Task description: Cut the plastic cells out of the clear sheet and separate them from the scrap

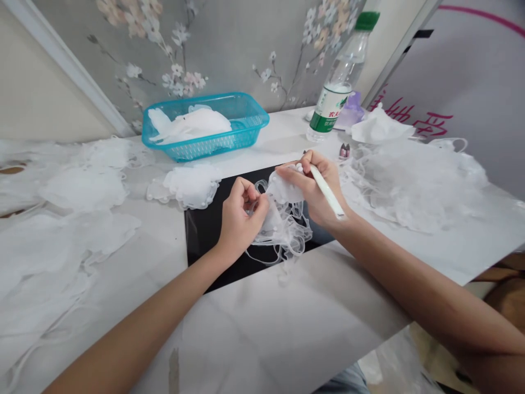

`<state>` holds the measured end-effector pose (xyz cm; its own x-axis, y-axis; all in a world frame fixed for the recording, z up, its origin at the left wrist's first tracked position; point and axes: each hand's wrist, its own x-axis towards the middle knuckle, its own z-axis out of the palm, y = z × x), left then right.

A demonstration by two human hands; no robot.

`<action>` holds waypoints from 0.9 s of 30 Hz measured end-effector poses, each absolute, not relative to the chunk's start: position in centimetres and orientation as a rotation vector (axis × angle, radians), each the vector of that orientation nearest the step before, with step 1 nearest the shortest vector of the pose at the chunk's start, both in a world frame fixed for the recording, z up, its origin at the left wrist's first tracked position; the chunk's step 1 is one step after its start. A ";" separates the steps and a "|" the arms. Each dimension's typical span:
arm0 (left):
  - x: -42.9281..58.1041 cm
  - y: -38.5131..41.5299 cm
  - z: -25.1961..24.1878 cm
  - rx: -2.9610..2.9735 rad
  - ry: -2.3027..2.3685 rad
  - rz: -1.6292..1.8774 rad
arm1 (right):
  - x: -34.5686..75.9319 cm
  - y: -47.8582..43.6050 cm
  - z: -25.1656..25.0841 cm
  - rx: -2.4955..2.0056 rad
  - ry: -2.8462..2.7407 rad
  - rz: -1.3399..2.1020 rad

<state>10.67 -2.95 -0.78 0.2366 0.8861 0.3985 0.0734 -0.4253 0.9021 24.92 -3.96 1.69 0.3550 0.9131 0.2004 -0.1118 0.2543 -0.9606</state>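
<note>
My left hand [245,213] is closed, thumb and forefinger pinching the edge of a white sheer fabric piece [283,190] with a scalloped rim. My right hand [318,183] is closed too; a slim pale-handled tool [327,191] lies across it, its back end toward my wrist. What its working end looks like is hidden by the fingers. The fingers of that hand also touch the fabric piece. Below both hands, thin white loops and strips [289,238] lie tangled on a black mat [205,230].
A small stack of white scalloped pieces [191,186] lies left of the mat. Behind it stands a blue plastic basket [200,148] with white pieces inside. A water bottle [336,87] stands at the back right. White sheer heaps [426,175] cover the right side; more pieces [61,230] spread left.
</note>
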 end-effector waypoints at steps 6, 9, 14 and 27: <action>10.5 -2.8 -0.6 1.665 0.963 1.261 | 25.1 -4.0 1.9 -1.075 -1.010 0.844; 10.5 -2.7 -0.4 1.650 0.979 1.202 | 25.3 -4.0 2.1 -1.056 -1.008 0.811; 10.6 -2.5 -0.3 1.671 0.904 1.022 | 25.5 -4.1 2.3 -1.048 -1.039 0.859; 10.2 -2.8 -0.3 1.858 0.989 1.188 | 27.2 -3.7 2.8 -1.141 -1.320 0.976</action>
<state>10.16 -2.77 -0.30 0.2846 0.8758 0.3898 0.2239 -0.4561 0.8613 27.25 -3.69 2.77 0.0457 0.9774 0.2063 0.0890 0.2017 -0.9754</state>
